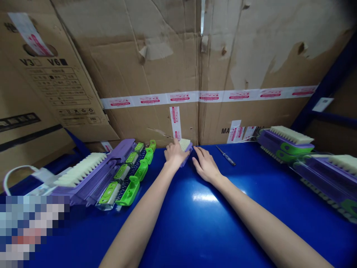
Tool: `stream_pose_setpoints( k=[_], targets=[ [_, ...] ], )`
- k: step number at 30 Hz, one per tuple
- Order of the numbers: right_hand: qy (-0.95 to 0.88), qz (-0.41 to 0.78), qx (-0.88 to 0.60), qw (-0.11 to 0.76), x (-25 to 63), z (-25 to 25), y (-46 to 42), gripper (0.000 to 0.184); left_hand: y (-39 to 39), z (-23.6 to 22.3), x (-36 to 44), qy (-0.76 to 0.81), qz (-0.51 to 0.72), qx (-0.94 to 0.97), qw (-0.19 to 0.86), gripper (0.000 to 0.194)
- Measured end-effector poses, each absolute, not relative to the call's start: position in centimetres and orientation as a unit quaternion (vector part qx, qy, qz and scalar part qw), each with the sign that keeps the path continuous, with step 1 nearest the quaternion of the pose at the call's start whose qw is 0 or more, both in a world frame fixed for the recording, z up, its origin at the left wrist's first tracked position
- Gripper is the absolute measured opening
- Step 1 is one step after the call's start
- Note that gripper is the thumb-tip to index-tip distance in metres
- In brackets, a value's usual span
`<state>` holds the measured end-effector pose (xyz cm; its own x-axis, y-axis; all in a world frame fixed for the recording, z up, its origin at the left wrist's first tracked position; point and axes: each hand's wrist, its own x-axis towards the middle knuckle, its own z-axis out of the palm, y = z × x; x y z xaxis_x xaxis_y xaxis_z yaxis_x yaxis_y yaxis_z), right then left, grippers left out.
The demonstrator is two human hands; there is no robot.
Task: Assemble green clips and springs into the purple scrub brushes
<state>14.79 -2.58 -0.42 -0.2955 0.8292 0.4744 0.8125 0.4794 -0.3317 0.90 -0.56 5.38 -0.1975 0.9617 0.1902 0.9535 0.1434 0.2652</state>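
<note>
Toward the back of the blue table, my left hand is closed around a small purple brush with cream bristles facing up. Its far side and part of its body are hidden by my fingers. Just to the right of the brush, my right hand lies low over the tabletop with its fingers stretched forward, holding nothing that I can see. A slim screwdriver with a clear handle lies to the right of that hand.
Purple parts and cream-bristled brushes stand at left, beside rows of bright green end pieces and green-and-clear blocks. More purple-and-green brushes sit stacked at right. Taped cardboard walls the back. A white cable loops at far left.
</note>
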Motion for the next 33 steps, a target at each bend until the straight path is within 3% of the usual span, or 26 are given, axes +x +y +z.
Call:
stream_pose_setpoints(
  k=[16, 25, 33],
  targets=[
    [-0.814, 0.006, -0.516, 0.266, 14.6, -0.4, -2.8, 0.053, -0.7, 4.9, 0.4, 0.746, 0.194, 0.637, 0.034, 0.060],
    [-0.791, -0.017, -0.524, 0.316, 15.0, -0.6, -3.0, 0.053, -0.3, 4.5, -1.1, 0.656, 0.159, 0.736, 0.052, 0.074],
    [-0.784, 0.016, -0.533, 0.318, 16.2, -1.0, -2.1, 0.071, -0.7, 4.6, -2.6, 0.563, 0.154, 0.808, 0.073, 0.076]
  ],
)
